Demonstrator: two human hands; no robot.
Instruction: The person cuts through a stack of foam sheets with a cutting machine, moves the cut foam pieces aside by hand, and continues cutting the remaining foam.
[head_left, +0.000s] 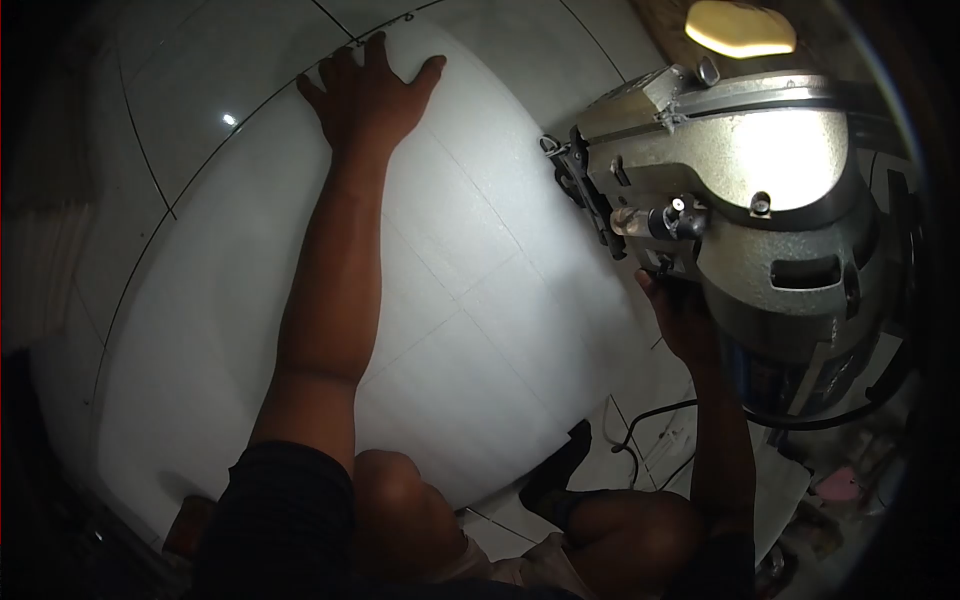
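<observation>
A large, thin white translucent sheet (470,260) lies over the floor in front of me, with tile lines showing through it. My left hand (372,100) rests flat near its far edge, fingers and thumb spread. To the right stands a bulky grey metal machine (650,150) with a rounded housing and black fittings; its exact kind is unclear. The sheet's right edge comes close to the black fittings. My right hand (688,318) is at the machine's near lower side. One digit points up against it, while the other fingers are hidden in shadow beneath the housing.
Tiled floor (160,110) surrounds the sheet. A black cable (650,410) curves below the machine. A yellowish rounded object (740,28) sits behind it. At lower right lie a pink item (838,485) and dim clutter. My bent knees (395,490) border the sheet's near edge.
</observation>
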